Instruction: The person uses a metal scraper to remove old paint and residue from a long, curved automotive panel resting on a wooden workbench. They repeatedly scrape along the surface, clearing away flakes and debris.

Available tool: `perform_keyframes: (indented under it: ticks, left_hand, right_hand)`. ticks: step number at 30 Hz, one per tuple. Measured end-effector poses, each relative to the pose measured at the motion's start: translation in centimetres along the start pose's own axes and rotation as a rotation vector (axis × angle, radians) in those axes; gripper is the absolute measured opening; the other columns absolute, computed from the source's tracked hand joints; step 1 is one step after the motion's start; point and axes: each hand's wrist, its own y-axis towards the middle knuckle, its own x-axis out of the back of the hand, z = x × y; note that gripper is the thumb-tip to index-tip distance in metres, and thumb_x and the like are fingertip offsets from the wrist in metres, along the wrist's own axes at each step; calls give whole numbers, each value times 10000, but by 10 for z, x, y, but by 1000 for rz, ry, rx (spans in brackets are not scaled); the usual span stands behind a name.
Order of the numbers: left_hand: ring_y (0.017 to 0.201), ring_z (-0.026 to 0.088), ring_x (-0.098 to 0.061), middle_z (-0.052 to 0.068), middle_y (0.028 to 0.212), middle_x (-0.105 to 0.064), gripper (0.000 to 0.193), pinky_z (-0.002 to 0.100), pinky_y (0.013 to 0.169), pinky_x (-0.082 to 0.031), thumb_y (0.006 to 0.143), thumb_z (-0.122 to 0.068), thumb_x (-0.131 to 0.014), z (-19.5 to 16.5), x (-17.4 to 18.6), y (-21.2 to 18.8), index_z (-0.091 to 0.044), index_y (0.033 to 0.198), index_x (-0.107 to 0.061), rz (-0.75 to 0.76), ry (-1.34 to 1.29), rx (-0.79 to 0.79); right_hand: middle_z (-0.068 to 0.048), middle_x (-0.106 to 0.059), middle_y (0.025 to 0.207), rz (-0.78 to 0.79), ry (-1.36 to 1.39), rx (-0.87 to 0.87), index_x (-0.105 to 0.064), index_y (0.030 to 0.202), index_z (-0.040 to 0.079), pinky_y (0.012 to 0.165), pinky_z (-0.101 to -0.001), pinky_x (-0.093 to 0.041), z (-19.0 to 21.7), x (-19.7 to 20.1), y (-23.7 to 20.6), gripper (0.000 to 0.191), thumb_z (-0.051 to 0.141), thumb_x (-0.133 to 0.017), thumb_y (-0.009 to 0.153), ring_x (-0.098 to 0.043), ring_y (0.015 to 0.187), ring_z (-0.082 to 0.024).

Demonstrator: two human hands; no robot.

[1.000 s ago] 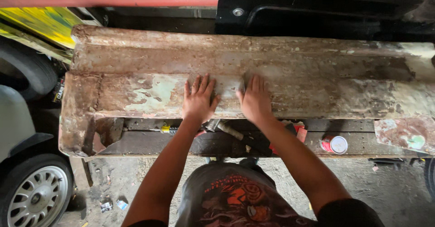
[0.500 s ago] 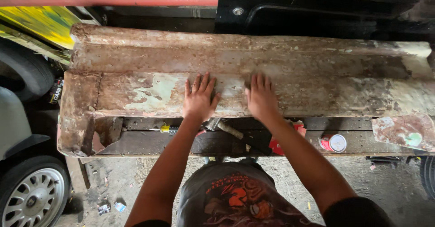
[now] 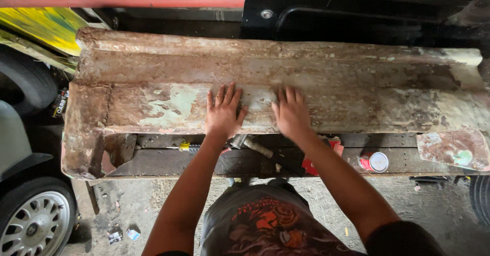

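Observation:
A long rusty metal panel (image 3: 332, 77) with flaking pale paint lies across a low metal bench (image 3: 168, 161). My left hand (image 3: 223, 112) rests flat on the panel's front face, fingers spread, beside a patch of pale green paint (image 3: 171, 105). My right hand (image 3: 290, 111) lies flat on the panel a little to the right, fingers together and slightly blurred. Neither hand holds anything.
On the bench below the panel lie a hammer (image 3: 255, 146), a yellow-handled tool (image 3: 184, 147), a red object (image 3: 334, 146) and a red can with a white lid (image 3: 373, 161). A car wheel (image 3: 30, 225) stands at lower left, a tyre (image 3: 25, 82) at left.
My right hand has slid a little to the right along the panel. My left hand has stayed in place.

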Motion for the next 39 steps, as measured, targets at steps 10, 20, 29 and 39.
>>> perform_keyframes:
  ticks: [10,20,29,39]
  left_hand:
    - [1548,307,-220,72,1679,-274,673,605,1237,-85,998,-529,-439,2,-1,1,-181,1571,-376,-7,13,-8]
    - [1550,306,-230,61,1683,-283,658,600,1245,-92,995,-513,-455,0,-1,-2,-193,1566,-395,-22,-2,-6]
    - [1551,305,-234,71,1677,-291,654,600,1245,-92,998,-514,-464,1,0,-1,-183,1559,-405,-21,-19,0]
    - [1545,305,-236,68,1675,-294,659,605,1239,-92,993,-513,-462,0,-5,-1,-192,1565,-396,-29,-6,-9]
  right_hand:
    - [-162,-558,1388,-48,104,63,-594,1360,-7,1047,-501,-452,7,-4,-56,476,298,-549,998,-530,1239,-385]
    - [-182,-601,1234,-84,135,-135,-681,1255,13,944,-528,-486,-15,-3,-13,358,276,-553,1049,-563,1113,-396]
    - [-209,-666,1255,-141,-69,-164,-718,1063,51,922,-535,-502,-34,-5,-35,335,350,-574,1019,-642,1086,-417]
    - [-207,-728,783,-157,900,-625,-614,1473,164,602,-346,-552,-48,5,-8,486,218,-600,990,-683,593,-235]
